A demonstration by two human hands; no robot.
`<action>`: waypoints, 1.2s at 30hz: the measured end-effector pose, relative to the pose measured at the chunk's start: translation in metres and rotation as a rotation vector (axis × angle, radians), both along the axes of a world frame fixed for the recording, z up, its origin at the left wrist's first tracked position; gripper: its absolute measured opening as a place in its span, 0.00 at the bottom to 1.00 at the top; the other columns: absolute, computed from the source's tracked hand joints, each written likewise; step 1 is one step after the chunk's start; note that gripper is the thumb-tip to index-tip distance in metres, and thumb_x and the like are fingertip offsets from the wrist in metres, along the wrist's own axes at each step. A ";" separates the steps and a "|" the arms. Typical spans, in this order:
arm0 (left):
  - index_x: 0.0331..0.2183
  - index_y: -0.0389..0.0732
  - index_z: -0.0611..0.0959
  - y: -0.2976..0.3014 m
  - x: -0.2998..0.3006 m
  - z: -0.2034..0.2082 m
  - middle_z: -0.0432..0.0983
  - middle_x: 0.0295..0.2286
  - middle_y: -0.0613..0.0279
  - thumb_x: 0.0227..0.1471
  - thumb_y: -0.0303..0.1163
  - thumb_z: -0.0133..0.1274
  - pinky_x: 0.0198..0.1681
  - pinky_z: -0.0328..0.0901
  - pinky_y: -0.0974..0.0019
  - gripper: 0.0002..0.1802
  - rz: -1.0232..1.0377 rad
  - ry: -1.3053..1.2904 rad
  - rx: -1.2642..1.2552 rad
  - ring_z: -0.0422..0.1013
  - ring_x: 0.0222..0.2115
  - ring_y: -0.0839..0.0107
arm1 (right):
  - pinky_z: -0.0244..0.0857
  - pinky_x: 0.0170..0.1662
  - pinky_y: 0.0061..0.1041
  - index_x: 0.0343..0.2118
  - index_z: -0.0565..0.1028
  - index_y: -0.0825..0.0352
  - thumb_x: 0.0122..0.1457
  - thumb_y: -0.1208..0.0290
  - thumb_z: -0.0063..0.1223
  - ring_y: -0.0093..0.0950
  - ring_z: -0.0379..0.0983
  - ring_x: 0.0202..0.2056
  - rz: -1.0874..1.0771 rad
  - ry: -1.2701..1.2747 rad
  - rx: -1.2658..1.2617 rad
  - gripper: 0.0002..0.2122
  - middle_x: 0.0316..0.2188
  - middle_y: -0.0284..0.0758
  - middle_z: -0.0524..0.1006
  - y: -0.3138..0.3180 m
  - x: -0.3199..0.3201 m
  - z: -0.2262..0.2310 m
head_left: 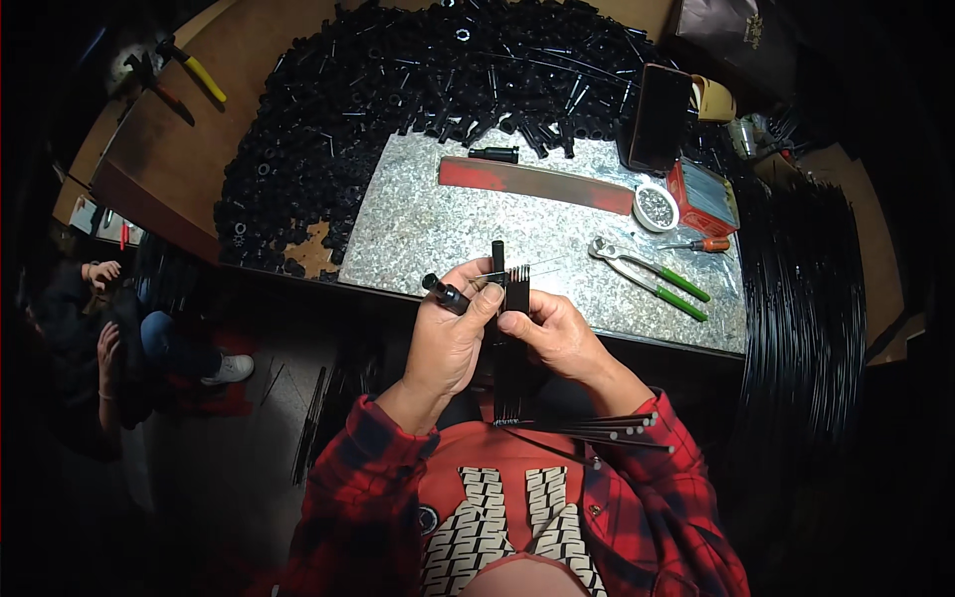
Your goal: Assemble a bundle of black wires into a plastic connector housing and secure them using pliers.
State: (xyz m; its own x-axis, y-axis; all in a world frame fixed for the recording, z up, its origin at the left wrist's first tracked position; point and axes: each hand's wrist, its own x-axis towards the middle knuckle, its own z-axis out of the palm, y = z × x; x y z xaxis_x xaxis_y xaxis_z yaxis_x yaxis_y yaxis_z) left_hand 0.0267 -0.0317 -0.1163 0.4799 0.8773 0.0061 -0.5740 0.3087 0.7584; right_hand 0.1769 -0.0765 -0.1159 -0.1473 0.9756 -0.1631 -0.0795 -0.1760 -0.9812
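Observation:
In front of my chest a bundle of thin black umbrella ribs (512,373) hangs between my hands, its short upper ends fanned out side by side. My left hand (445,343) is closed round the left side of the bundle, thumb pressed on it. A black plastic tube with a collar (448,296) is also held in this hand, poking out to the left. My right hand (552,338) pinches the bundle from the right between thumb and fingers. Loose ribs with pale round tips (627,430) lie across my right sleeve. A fine wire (537,265) sticks out near the fingertips.
A speckled stone slab (408,219) bears a worn red bar (532,186), green-handled pincers (652,279), a screwdriver (701,244), a white cup of small metal pieces (656,207), a red box (702,197) and a phone (661,117). Black plastic parts (328,129) are heaped behind. Long rods (806,289) hang right. Another person (99,338) sits left.

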 end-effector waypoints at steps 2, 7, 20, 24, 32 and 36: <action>0.48 0.29 0.69 0.000 -0.001 0.002 0.73 0.40 0.56 0.56 0.26 0.50 0.49 0.62 0.69 0.19 0.001 -0.005 -0.017 0.69 0.42 0.72 | 0.49 0.19 0.13 0.35 0.75 0.63 0.59 0.61 0.53 0.09 0.57 0.17 0.000 0.009 0.014 0.11 0.18 0.19 0.67 0.001 -0.002 -0.003; 0.47 0.29 0.69 -0.002 0.000 -0.002 0.73 0.40 0.56 0.56 0.27 0.50 0.49 0.61 0.68 0.18 0.004 -0.019 -0.045 0.69 0.42 0.72 | 0.48 0.18 0.13 0.32 0.75 0.64 0.58 0.62 0.54 0.09 0.57 0.17 -0.012 -0.029 0.006 0.10 0.18 0.19 0.67 0.001 -0.002 -0.004; 0.42 0.29 0.76 -0.002 -0.003 -0.002 0.76 0.36 0.59 0.58 0.29 0.48 0.43 0.64 0.73 0.14 0.038 0.043 -0.019 0.70 0.37 0.76 | 0.48 0.19 0.14 0.31 0.75 0.65 0.58 0.64 0.55 0.10 0.56 0.18 -0.008 0.006 0.044 0.09 0.18 0.19 0.66 0.002 -0.005 -0.003; 0.43 0.28 0.76 0.000 -0.006 -0.005 0.76 0.37 0.57 0.58 0.28 0.47 0.45 0.64 0.72 0.14 -0.014 -0.011 0.009 0.71 0.38 0.75 | 0.50 0.19 0.14 0.31 0.75 0.64 0.58 0.62 0.54 0.10 0.57 0.18 0.038 0.004 -0.015 0.10 0.19 0.20 0.67 0.002 -0.002 0.000; 0.45 0.29 0.76 -0.002 -0.006 -0.001 0.75 0.38 0.58 0.58 0.29 0.47 0.43 0.64 0.73 0.16 -0.043 0.018 0.026 0.70 0.38 0.76 | 0.55 0.20 0.13 0.32 0.75 0.63 0.58 0.59 0.53 0.12 0.62 0.18 0.110 -0.023 -0.113 0.12 0.21 0.22 0.71 0.004 0.006 -0.001; 0.47 0.33 0.75 -0.001 -0.012 -0.003 0.76 0.36 0.64 0.59 0.32 0.47 0.30 0.62 0.81 0.18 -0.139 0.126 0.032 0.67 0.30 0.84 | 0.56 0.21 0.12 0.34 0.76 0.63 0.59 0.59 0.52 0.11 0.64 0.20 0.163 0.000 -0.086 0.12 0.27 0.25 0.77 0.002 0.008 0.001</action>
State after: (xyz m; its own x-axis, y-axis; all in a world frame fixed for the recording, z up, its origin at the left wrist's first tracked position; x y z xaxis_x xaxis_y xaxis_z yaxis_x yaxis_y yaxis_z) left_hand 0.0144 -0.0324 -0.1195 0.5952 0.8028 -0.0354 -0.4270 0.3533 0.8324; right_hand 0.1846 -0.0743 -0.1150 -0.3026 0.9212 -0.2446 -0.0427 -0.2694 -0.9621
